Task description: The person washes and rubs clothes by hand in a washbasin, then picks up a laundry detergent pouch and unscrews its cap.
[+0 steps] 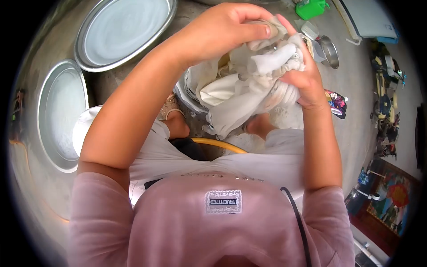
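Note:
A bunched white garment (238, 102), sheer in places and with gathered edges, hangs between my two hands. My left hand (231, 33) grips a fold at the top, its thumb pressed over the cloth. Opposite it, my right hand (307, 73) is wrapped round a gathered part, fingers partly hidden by the fabric. The cloth trails down over a pale basin (191, 100) between my feet. Much of that basin and whatever is in it stay hidden behind the garment.
Two large metal basins, an upper one (81, 58) and a lower one (41, 113), stand at left. A yellow hose (218, 143) runs below my legs. At right are a metal bowl (330, 52), a floral packet (337, 104) and a green container (311, 8).

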A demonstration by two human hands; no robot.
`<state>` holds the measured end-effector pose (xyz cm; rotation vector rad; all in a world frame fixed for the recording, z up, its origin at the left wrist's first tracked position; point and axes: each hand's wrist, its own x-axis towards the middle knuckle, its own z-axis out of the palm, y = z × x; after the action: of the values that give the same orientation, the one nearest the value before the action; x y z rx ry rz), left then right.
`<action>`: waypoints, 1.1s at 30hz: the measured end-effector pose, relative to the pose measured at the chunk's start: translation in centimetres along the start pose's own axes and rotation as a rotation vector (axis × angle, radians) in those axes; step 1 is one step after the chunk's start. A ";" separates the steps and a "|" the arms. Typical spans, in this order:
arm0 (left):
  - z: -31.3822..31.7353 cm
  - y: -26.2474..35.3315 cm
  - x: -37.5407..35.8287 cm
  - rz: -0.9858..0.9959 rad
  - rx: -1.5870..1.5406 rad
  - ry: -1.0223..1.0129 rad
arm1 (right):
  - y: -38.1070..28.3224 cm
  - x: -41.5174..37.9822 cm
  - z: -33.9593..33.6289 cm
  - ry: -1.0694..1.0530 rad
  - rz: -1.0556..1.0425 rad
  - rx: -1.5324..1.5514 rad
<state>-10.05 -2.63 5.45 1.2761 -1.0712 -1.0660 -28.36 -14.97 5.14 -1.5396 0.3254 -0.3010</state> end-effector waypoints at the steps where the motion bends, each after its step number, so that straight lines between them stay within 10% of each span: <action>1: 0.2 0.2 -0.1 0.046 0.060 -0.088 | -0.1 -0.1 1.0 0.081 0.083 -0.235; 8: 1.2 -3.2 -1.8 0.136 0.426 0.350 | -0.2 0.5 -5.4 0.487 0.104 0.213; 14: -4.8 -15.0 -0.4 0.022 0.938 0.357 | -2.3 -1.7 -8.3 0.359 0.020 0.637; 16: -2.8 -14.2 -0.2 -0.243 0.308 0.223 | -2.2 -1.9 -8.4 0.379 0.022 0.611; 21: 1.7 -16.3 0.1 -0.177 0.378 0.304 | -2.0 -2.3 -7.0 0.196 -0.049 0.650; 23: 2.0 -15.9 -0.3 -0.615 0.021 0.218 | -1.7 -2.5 -7.9 0.242 -0.036 0.629; 27: 0.7 -17.7 -0.7 -0.717 -0.120 0.009 | -1.1 -3.1 -10.0 0.262 -0.047 0.586; 33: -5.8 -12.2 0.5 -0.071 -0.201 0.611 | 0.3 -2.0 -9.7 0.537 0.001 0.311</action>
<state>-4.33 -2.24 -6.82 1.3570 -0.4485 -0.7346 -33.98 -23.12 4.88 -1.1337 0.6665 -0.7326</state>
